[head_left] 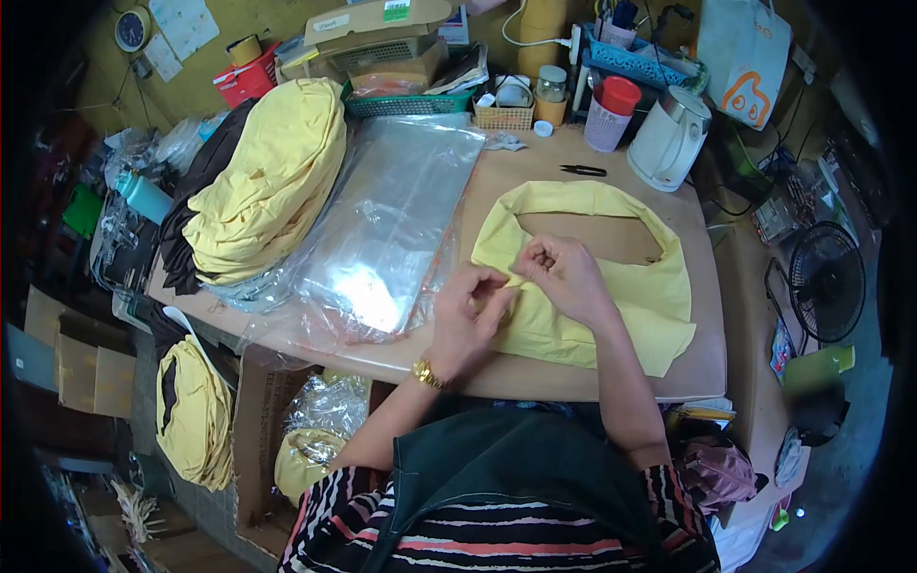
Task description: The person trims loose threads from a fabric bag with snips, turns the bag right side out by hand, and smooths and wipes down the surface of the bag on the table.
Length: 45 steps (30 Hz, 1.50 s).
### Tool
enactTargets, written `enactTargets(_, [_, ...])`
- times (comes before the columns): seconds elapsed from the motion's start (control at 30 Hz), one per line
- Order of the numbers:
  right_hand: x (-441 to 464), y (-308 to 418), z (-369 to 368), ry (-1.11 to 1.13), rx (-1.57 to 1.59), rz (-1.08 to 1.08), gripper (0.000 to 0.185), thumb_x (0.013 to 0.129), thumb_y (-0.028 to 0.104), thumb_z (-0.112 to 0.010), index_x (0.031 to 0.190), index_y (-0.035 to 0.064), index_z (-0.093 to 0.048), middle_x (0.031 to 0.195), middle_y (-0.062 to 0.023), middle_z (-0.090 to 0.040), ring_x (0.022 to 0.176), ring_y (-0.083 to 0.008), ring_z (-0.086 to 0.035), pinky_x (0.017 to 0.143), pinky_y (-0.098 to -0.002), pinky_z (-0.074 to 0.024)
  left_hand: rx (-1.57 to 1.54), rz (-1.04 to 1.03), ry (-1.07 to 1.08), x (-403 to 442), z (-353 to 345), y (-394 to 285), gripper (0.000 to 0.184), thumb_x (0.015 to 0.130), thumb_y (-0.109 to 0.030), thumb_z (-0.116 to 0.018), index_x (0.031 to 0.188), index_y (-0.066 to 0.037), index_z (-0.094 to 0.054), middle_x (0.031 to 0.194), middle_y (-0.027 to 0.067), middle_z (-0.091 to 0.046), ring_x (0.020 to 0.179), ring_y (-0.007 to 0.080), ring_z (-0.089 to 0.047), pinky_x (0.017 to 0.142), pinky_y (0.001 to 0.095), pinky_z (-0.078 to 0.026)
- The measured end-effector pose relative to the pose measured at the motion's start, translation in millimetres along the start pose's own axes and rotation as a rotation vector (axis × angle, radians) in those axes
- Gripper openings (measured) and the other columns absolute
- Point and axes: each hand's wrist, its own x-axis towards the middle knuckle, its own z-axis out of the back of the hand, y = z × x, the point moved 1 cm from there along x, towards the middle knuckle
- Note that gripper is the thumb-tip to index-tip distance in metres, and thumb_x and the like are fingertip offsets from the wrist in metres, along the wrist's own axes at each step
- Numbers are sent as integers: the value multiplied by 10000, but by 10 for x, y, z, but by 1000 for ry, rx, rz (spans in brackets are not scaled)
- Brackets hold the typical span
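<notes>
A yellow fabric piece [630, 320] with a large opening lies spread on the table in front of me. My left hand [470, 310] is at its left side, thumb and fingers pinched on the fabric edge. Close beside it, my right hand [564, 277] also pinches the same edge, its fingers curled. The two hands almost touch at the fingertips. Black thread snips [584, 171] lie on the table beyond the fabric.
Clear plastic bags [401, 210] lie left of the fabric, beside a tall pile of yellow cloth [272, 181]. At the back stand baskets, a jar [551, 84], a red-lidded cup [611, 115] and a white kettle [669, 138]. A black fan [827, 282] is at right.
</notes>
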Motion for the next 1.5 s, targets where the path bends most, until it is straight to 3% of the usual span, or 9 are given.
enactTargets(0.23, [-212, -51, 17, 116, -207, 28, 206, 893, 217, -664, 836, 19, -660, 674, -110, -614, 691, -263, -547, 864, -387, -466, -371, 128, -182, -234, -98, 116, 230, 792, -14, -768, 976, -17, -629, 884, 52, -594, 758, 100, -589, 696, 234, -503])
enactTargets(0.33, [-205, -95, -64, 104, -209, -14, 228, 908, 224, -655, 793, 27, -646, 633, -111, -577, 674, -277, -529, 869, -413, -445, -108, 154, -47, -280, -58, 46, 178, 820, -2, -736, 953, -15, -618, 894, 52, -565, 746, 89, -545, 671, 221, -461])
enactTargets(0.57, [-185, -232, -242, -181, -432, 87, 310, 927, 278, -638, 696, 72, -649, 536, -96, -526, 626, -306, -527, 707, -404, -444, -203, 82, -43, -100, -77, 131, 107, 922, -101, -657, 912, -23, -584, 809, 19, -514, 705, 70, -483, 612, 211, -385])
enactTargets(0.73, [-157, -284, -210, -330, -325, 387, 366, 914, 272, -665, 616, 81, -572, 491, -62, -485, 488, -264, -469, 643, -378, -417, -730, 511, 27, -183, -99, 89, 160, 916, -154, -680, 964, -37, -583, 799, 2, -522, 698, 103, -495, 637, 265, -409])
enactTargets(0.77, [-142, -262, -196, -329, -327, 387, 366, 914, 272, -665, 616, 81, -572, 491, -62, -485, 488, -264, -469, 643, -378, -417, -732, 511, 27, -151, -77, 18, 160, 916, -154, -680, 964, -37, -583, 799, 2, -522, 698, 103, -495, 637, 265, -409])
enactTargets(0.83, [-116, -202, -172, -405, -253, 429, 382, 907, 268, -674, 598, 84, -547, 478, -47, -468, 432, -258, -434, 645, -368, -412, 140, -40, -62, -54, 30, -193, 201, 852, -162, -753, 925, -38, -612, 810, 2, -560, 709, 93, -506, 632, 274, -416])
enactTargets(1.07, [-105, -275, -158, -422, -330, 507, 361, 891, 250, -695, 608, 88, -541, 449, -39, -436, 417, -257, -431, 642, -367, -409, -131, 206, -46, -212, -27, 266, 175, 778, -84, -800, 833, -12, -651, 777, 17, -579, 729, 103, -527, 663, 257, -429])
enactTargets(1.37, [-6, 218, 49, -64, -204, 436, 114, 811, 174, -721, 825, 77, -662, 940, -61, -618, 989, -234, -551, 1032, -423, -320, -139, 127, -46, -112, -2, 49, 204, 782, -88, -796, 895, -13, -643, 809, 22, -595, 762, 129, -550, 694, 252, -447])
enactTargets(1.5, [131, 143, 102, -75, -279, 448, 98, 840, 143, -692, 805, 70, -636, 818, -52, -610, 860, -227, -585, 1061, -456, -318, 60, 166, -89, -211, 27, -39, 359, 754, -172, -843, 993, -29, -616, 810, 7, -597, 749, 94, -538, 657, 236, -436])
